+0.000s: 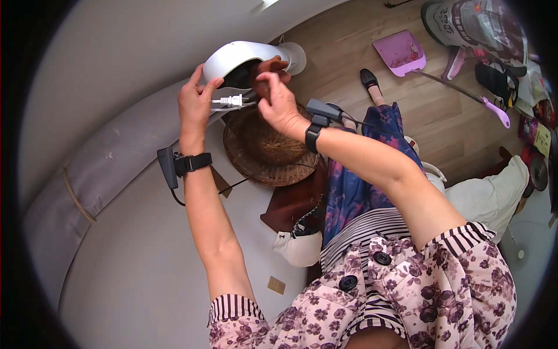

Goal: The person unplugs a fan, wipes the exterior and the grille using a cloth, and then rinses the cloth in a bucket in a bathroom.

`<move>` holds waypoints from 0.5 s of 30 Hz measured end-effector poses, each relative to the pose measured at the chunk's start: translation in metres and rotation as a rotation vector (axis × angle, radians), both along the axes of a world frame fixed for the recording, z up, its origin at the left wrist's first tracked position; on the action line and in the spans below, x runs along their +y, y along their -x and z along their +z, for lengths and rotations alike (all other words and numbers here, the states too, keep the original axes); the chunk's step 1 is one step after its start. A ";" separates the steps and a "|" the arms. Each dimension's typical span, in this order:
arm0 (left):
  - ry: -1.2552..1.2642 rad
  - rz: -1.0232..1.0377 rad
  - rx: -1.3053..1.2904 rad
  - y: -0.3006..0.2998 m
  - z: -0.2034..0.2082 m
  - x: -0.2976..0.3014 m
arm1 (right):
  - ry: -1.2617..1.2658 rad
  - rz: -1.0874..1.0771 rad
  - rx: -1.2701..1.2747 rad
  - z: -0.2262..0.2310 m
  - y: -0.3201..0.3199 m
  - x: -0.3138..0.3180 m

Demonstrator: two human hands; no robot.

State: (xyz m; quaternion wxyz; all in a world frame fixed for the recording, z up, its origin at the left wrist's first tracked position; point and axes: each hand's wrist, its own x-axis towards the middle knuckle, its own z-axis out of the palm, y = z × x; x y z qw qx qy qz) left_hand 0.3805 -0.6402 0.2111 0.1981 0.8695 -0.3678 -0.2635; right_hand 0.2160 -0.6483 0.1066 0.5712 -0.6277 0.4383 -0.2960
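At the top centre is a white, rounded appliance (235, 53) with a dark opening and a round white end. My left hand (195, 103) grips its left rim, thumb at the front and fingers behind. A white two-pin plug (232, 101) hangs on its cord beside that hand. My right hand (281, 107) is closed on a reddish-brown cloth-like piece (273, 68), which lies against the mouth of the opening. What kind of appliance it is, I cannot tell. Part of the opening's inside is hidden by the cloth and my fingers.
Below my hands sits a round woven basket (241, 152), with a dark red wooden piece (299, 198) beside it. A pink dustpan (401, 53) with a long handle lies on the wood floor. Bags (474, 26) and loose items crowd the right. A padded grey edge (99, 174) curves along the left.
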 end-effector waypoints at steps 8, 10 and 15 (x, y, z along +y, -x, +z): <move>-0.028 -0.035 0.061 -0.020 0.002 0.005 | -0.202 0.385 0.032 0.009 -0.008 0.009; -0.043 -0.053 0.048 -0.015 0.000 0.009 | -0.170 0.305 -0.125 0.016 -0.003 0.012; 0.079 0.018 0.153 0.001 -0.004 0.018 | -0.162 0.150 -0.224 0.021 -0.004 -0.007</move>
